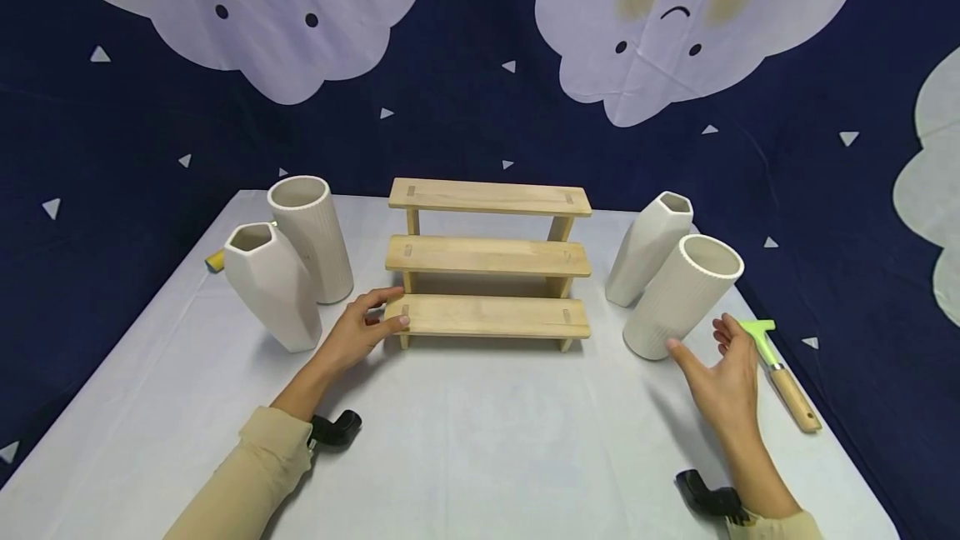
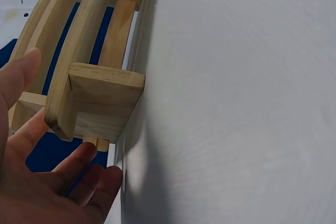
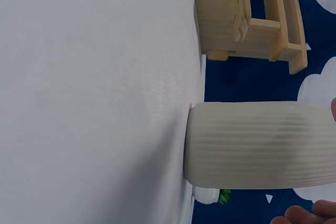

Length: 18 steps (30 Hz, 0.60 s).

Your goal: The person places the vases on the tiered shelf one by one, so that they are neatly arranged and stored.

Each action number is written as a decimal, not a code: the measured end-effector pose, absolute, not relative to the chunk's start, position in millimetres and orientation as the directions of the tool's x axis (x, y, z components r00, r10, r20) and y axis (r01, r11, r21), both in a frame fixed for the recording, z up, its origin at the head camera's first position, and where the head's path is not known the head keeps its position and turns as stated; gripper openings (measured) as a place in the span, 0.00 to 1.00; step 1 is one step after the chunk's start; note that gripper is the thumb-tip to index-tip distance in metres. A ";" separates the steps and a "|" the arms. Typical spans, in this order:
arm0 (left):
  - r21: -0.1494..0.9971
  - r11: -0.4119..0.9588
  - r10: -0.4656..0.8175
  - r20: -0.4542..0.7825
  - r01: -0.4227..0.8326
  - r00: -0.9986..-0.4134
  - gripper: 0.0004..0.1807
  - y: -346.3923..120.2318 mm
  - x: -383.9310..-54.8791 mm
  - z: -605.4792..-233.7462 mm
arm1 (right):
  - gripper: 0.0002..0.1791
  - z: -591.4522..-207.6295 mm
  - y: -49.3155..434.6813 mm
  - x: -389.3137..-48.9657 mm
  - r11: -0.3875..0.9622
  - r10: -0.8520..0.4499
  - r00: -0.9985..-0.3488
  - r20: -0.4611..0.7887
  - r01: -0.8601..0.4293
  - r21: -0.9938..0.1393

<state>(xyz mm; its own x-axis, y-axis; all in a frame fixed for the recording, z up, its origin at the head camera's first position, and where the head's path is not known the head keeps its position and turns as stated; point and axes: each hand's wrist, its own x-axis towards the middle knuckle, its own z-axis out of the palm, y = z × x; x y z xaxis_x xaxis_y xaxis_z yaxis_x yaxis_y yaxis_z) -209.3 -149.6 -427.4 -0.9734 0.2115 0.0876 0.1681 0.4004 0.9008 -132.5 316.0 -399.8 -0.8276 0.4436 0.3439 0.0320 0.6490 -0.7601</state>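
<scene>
A three-tier wooden display stand (image 1: 487, 315) stands on the table. At the left end of its lowest board is my left hand (image 1: 354, 337), its thumb and index finger spread at the board's end. The left wrist view shows the fingers loosely extended around that corner of the stand (image 2: 107, 90). Beside a white ribbed cylindrical vase (image 1: 681, 300) on the right, my right hand (image 1: 723, 382) has its thumb and fingers apart, with nothing in its grasp. Part of the same ribbed vase (image 3: 257, 145) fills the lower right wrist view, a few fingertips (image 3: 302, 216) beneath it.
Behind the right ribbed vase stands a white faceted vase (image 1: 647, 252). Another ribbed vase (image 1: 318, 244) and faceted vase (image 1: 276, 290) stand at left, a yellow-ended object (image 1: 215, 262) partly behind them. A green tool with a wooden handle (image 1: 795, 398) lies along the right edge.
</scene>
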 end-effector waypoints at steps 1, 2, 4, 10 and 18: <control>0.902 0.398 0.213 0.087 0.168 -0.973 0.30 -149.6 -209.9 -428.1 | 0.46 -399.8 316.2 -133.6 0.642 0.444 -0.830 0.338 0.032 -0.766; 0.903 0.397 0.213 0.087 0.168 -0.973 0.30 -149.4 -210.2 -428.1 | 0.46 -400.0 316.3 -134.6 0.636 0.445 -0.832 0.331 0.033 -0.771; 0.907 0.391 0.210 0.076 0.155 -0.975 0.30 -148.9 -211.3 -428.6 | 0.46 -400.5 316.4 -136.4 0.622 0.442 -0.840 0.315 0.034 -0.782; 0.908 0.405 0.204 0.030 0.112 -0.979 0.27 -143.5 -199.4 -408.6 | 0.47 -401.6 317.5 -141.7 0.581 0.438 -0.861 0.257 0.053 -0.812; 0.911 0.407 0.219 -0.020 0.073 -0.976 0.26 -138.3 -187.5 -391.0 | 0.47 -405.4 318.9 -151.2 0.570 0.416 -0.871 0.260 0.027 -0.821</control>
<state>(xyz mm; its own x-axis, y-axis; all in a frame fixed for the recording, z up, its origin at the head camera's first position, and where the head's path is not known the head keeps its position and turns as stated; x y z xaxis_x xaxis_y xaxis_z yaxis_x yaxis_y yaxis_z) -187.5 -138.3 -391.0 -0.9756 0.2185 -0.0199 0.0726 0.4070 0.9105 -151.2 318.9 -405.4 -0.8711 0.4164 0.2604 0.0271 0.5702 -0.8211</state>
